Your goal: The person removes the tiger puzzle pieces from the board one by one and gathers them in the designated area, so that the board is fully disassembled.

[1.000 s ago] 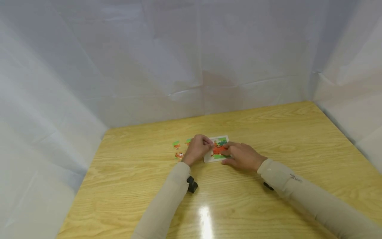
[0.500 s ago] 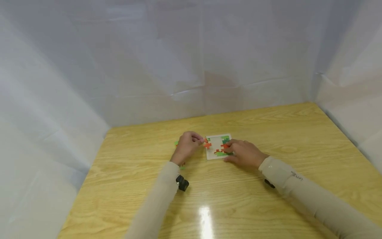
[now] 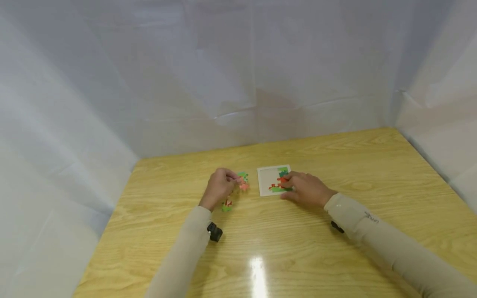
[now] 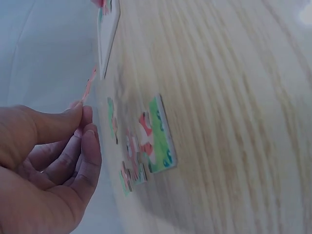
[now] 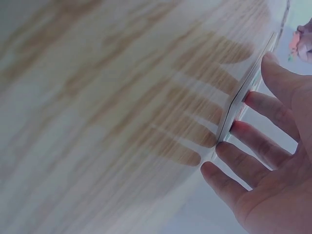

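My left hand (image 3: 218,186) pinches an orange and green jigsaw piece (image 3: 244,186) between thumb and forefinger, above the table left of the puzzle board. It could be more than one piece joined; I cannot tell. In the left wrist view the piece (image 4: 88,87) shows edge-on at the fingertips. The white-framed board (image 3: 266,181) has green and orange pieces (image 3: 283,170) along its right side and lower edge, with its left and middle bare. My right hand (image 3: 307,189) rests on the board's right side, fingers extended on the pieces and frame, partly covering them.
Several loose jigsaw pieces (image 4: 160,136) lie on the wooden table (image 3: 298,256) beneath and beside the left hand; one piece (image 3: 226,205) shows near the left wrist. A pale sheet (image 3: 193,82) hangs behind the table and along its sides.
My left hand has lifted orange pieces off the board's left and middle and carried them left. The right hand stays on the board, which has shifted slightly.
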Demonstrator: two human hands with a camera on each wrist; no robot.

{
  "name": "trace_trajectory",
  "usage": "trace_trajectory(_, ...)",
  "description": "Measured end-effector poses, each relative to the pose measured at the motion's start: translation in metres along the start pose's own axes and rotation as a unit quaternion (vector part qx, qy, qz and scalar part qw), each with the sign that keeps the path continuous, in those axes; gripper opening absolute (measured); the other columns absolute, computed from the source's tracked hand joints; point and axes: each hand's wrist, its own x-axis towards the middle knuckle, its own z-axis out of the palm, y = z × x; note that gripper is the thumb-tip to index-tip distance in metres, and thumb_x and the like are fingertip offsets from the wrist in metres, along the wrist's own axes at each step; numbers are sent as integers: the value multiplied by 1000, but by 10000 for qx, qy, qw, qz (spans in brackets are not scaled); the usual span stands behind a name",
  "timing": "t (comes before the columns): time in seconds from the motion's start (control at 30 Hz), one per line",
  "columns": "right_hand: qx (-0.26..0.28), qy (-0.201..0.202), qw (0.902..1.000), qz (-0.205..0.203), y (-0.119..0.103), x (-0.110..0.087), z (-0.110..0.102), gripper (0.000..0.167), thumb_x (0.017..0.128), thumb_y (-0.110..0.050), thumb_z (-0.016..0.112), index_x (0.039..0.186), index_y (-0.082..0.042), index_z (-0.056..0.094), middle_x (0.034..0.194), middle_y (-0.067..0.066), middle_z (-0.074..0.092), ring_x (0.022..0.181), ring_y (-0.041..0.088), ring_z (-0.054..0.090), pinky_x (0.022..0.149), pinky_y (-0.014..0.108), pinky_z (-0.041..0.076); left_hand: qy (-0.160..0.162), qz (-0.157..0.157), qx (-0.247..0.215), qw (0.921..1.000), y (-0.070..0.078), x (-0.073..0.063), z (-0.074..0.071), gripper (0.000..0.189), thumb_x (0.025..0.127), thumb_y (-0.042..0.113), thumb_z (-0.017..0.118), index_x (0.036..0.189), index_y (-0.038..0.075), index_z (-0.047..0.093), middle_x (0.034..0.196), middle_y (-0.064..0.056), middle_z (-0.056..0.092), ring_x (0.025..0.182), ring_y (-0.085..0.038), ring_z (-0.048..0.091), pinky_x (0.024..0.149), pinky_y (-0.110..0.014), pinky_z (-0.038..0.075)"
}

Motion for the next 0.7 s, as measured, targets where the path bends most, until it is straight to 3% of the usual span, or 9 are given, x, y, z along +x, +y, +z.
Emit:
trace_trajectory(0.2, -1, 1, 10000, -9, 0, 0, -1, 49, 93, -37, 74, 124, 1, 70, 137, 21, 60, 123, 40, 59, 94, 54, 51, -11, -58, 63, 10000, -4, -2, 0, 12, 99, 13, 68, 99, 2, 72, 88, -13, 71, 66, -29, 65, 57, -37, 54)
trace_trajectory(0.5, 11, 3, 10000, -79, 2, 0, 1, 49, 94, -37, 73, 125, 1, 70, 138, 22, 59, 124, 41, 58, 96, 54, 50, 230, -89, 362, 9990, -6, 0, 5, 10, 96, 12, 72, 94, 3, 75, 86, -9, 73, 65, -25, 65, 53, -29, 50)
trace_trajectory(0.7, -32, -102, 9999, -27, 1, 0, 1, 51, 95, -39, 72, 128, 0, 69, 140, 22, 57, 127, 41, 56, 98, 54, 48, 305, -43, 591, 9978, -6, 2, 7, 8, 94, 10, 73, 92, 3, 76, 86, -8, 73, 70, -21, 67, 59, -31, 53)
